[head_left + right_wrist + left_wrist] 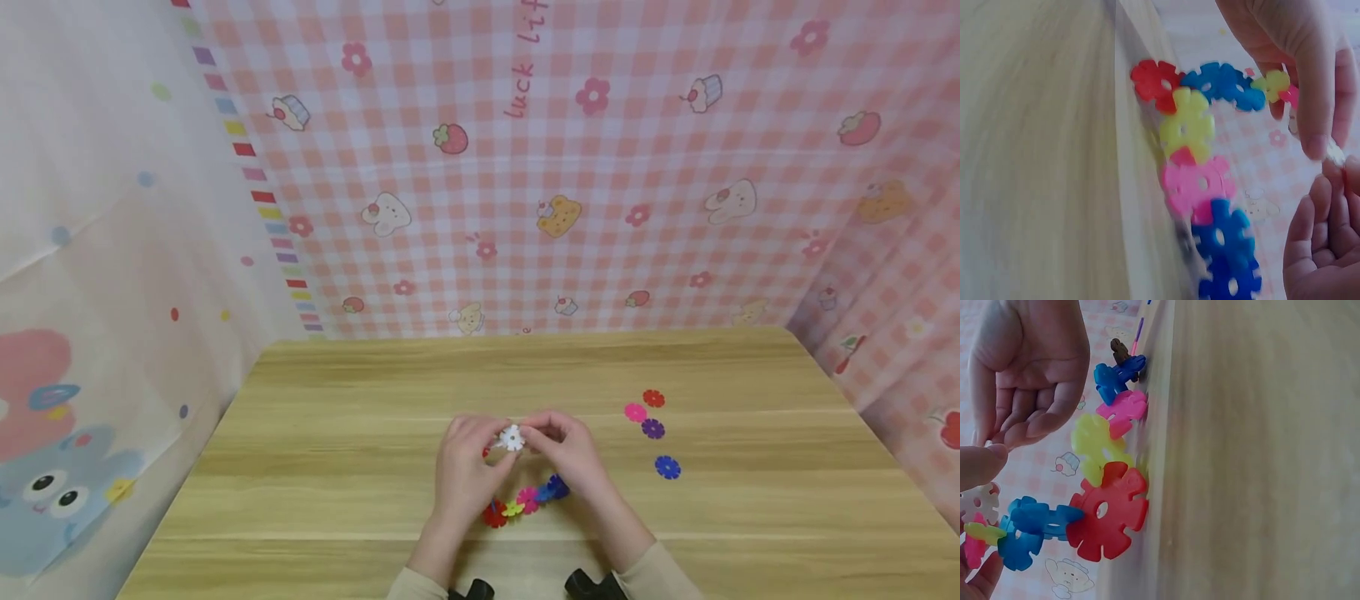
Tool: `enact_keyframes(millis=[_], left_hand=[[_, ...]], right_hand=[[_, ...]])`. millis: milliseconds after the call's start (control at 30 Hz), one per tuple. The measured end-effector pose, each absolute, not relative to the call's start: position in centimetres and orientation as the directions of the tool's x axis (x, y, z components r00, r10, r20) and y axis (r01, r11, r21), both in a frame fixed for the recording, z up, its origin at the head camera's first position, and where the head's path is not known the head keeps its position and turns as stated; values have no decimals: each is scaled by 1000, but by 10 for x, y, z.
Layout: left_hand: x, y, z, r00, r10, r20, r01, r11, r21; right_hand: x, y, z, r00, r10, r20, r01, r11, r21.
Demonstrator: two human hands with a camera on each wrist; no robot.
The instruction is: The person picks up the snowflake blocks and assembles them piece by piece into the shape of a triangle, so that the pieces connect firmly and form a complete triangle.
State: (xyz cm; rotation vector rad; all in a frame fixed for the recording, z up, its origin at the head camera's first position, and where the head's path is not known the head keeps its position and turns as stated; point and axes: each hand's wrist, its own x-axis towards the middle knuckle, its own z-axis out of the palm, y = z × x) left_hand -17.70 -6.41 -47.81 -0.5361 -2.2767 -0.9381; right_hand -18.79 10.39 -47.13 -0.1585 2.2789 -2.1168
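My left hand (468,467) and right hand (566,454) meet over the table. Between their thumbs and fingertips they pinch a white interlocking snowflake disc (512,437), mostly covered by fingertips in the right wrist view. From my left hand hangs a chain of notched discs. Another white disc (979,503) is at its upper end, beside a small yellow disc (985,533). Then come blue discs (1029,519), a red disc (1110,509), a yellow disc (1186,128), a pink disc (1200,181) and a dark blue disc (1232,278). The chain's lower part lies close to the tabletop.
Loose discs lie right of my hands on the wooden table (337,433): a red disc (654,398), a pink disc (635,412), a purple disc (653,428) and a blue disc (667,467). A checked pink curtain (525,183) hangs behind the table.
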Motion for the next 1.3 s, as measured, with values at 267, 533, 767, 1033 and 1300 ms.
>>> enact_keyframes(millis=[267, 533, 767, 1033, 1300], left_hand=[[-177, -66, -478, -727, 145, 671, 590, 632, 503], [-176, -66, -478, -761, 148, 632, 568, 622, 539], [-174, -66, -479, -805, 138, 577, 517, 641, 567], [-174, -64, -474, -832, 178, 525, 497, 658, 565], [-178, -61, -470, -855, 236, 461, 486, 677, 553]], right_hand=[[-190, 152, -472, -985, -166, 36, -81, 270, -959], [-191, 223, -478, -992, -98, 80, -110, 353, -929], [-185, 265, -480, -994, -42, 103, -111, 439, -892], [-189, 290, -485, -997, -58, 51, -74, 553, -830], [-202, 297, -492, -990, -132, 52, -121, 586, -801]])
